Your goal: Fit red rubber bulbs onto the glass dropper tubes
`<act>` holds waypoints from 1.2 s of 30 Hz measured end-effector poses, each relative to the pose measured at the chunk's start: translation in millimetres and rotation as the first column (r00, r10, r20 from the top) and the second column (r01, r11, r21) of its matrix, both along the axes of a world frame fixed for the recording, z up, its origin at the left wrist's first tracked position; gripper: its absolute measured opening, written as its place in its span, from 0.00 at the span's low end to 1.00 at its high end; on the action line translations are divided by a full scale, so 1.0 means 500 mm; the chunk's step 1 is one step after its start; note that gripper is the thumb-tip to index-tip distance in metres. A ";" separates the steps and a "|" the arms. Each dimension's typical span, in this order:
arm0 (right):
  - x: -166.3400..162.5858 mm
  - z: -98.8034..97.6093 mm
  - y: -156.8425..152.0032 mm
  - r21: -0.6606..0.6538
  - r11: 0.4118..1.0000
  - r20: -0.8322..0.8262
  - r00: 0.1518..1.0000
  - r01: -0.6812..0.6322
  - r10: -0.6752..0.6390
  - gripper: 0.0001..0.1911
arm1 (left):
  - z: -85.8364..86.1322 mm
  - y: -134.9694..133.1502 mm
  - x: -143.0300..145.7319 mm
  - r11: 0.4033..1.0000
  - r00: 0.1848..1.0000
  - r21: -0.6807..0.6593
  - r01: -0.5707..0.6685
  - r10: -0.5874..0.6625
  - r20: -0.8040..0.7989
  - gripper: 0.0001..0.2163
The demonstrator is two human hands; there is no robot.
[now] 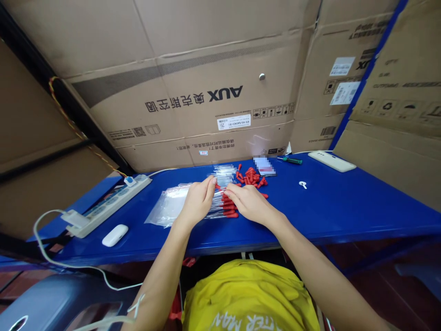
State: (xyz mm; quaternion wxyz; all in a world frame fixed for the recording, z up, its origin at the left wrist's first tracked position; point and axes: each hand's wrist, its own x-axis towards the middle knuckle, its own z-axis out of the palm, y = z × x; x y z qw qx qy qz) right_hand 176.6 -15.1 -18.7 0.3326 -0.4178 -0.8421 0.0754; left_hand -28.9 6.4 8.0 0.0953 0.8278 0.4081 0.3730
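My left hand point(199, 200) and my right hand point(248, 202) meet over a row of clear tubes with red caps point(227, 210) lying on the blue table point(344, 207). Both hands have their fingers curled together in a pinch at a small red-tipped piece point(218, 187) between them. What exactly each fingertip grips is too small to make out. A loose pile of red caps point(251, 177) lies just beyond my right hand. More clear tubes point(223, 173) lie behind the hands, and clear plastic bags point(168, 205) lie under and left of my left hand.
A white power strip point(106, 205) with a cable runs along the table's left end, and a white earbud case point(115, 235) lies near the front edge. At the back right are a green screwdriver point(292, 160), a white flat device point(331, 161) and a small white piece point(302, 185). Cardboard boxes point(206, 92) wall the back.
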 end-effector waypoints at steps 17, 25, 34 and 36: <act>-0.026 0.002 -0.002 -0.157 0.961 -0.375 0.914 -0.226 0.153 0.20 | -0.017 -0.002 0.005 0.989 0.998 0.142 0.029 -0.020 -0.066 0.17; -0.024 -0.011 -0.006 0.105 0.990 -0.114 0.990 0.099 -0.087 0.16 | -0.021 0.000 0.012 0.996 0.979 -0.029 0.083 -0.076 0.186 0.18; -0.011 0.008 -0.006 -0.002 0.997 -0.306 0.949 0.080 -0.077 0.15 | -0.010 0.002 0.029 0.934 0.756 -0.185 0.307 -0.121 0.643 0.15; -0.011 0.011 -0.007 -0.057 0.998 -0.363 0.931 0.016 -0.035 0.16 | -0.006 0.002 0.026 0.936 0.747 -0.175 0.304 -0.121 0.654 0.16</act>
